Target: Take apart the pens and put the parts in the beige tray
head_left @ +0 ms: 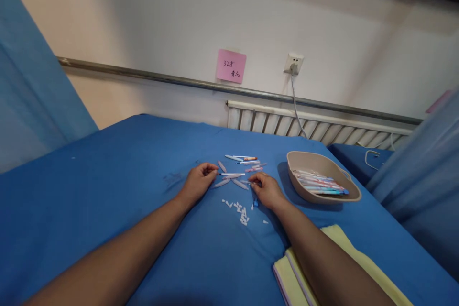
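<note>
Between thumb and fingers of my left hand (200,180) is one end of a thin pen refill (231,174), which points to the right. My right hand (266,188) has its fingertips pinched together beside the pen parts; whatever they hold is too small to make out. Several pale pen barrels (240,184) lie between the two hands. Behind them rest more refills and pen pieces, one with an orange part (250,158). Nearer to me is a scatter of small white tips (243,215). A small blue piece (256,203) sits just below my right hand.
A beige basket (304,157) holding several pens (321,184) stands to the right. A folded yellow towel (344,239) lies under my right forearm. The blue-covered surface (107,191) reaches back towards a radiator (265,122). Blue curtains (32,71) hang at both sides.
</note>
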`<state>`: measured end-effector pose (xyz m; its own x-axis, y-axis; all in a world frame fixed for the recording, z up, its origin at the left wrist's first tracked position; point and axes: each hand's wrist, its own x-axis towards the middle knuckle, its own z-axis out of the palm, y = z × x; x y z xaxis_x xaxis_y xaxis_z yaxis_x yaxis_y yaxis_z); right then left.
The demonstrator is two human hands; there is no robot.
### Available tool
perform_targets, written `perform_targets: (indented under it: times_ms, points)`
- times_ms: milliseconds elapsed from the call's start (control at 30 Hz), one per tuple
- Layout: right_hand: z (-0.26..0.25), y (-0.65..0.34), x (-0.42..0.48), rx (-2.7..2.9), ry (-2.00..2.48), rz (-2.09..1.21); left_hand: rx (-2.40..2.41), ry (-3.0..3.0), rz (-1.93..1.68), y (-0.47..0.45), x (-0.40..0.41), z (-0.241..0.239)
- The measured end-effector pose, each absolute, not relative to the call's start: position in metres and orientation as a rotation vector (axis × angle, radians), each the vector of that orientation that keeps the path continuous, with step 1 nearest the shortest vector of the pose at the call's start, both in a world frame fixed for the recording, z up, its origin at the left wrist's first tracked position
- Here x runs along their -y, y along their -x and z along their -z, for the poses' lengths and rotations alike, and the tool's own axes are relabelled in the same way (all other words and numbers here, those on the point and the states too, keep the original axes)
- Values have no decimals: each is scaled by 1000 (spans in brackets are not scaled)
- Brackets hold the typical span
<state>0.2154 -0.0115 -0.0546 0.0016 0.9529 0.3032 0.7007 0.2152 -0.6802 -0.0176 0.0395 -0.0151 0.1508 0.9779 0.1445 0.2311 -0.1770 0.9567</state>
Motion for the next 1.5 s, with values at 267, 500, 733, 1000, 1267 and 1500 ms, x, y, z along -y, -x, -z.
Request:
perform_targets:
  times_ms: [267,500,733,1000,1267,1500]
  points:
    - [51,-211,14,1839,1431,-486,-1146,-2240,-848,16,-33,13]
    - [45,-204,19,1826,1325,-620,-1117,-2408,-704,17,-31,14]
    - [46,-202,20,1783,1272,-731,-1114,-2328,-695,17,-29,14]
    - [49,-203,19,1686,1288,-796,-1196,-2217,-732,19,-31,20]
    - [57,-205,17,1656,1338,-783,-1277,-1837,-1052,24,-47,24]
    - [60,-205,15,1616,1407,-701,-1337,-1886,-988,27,-52,26]
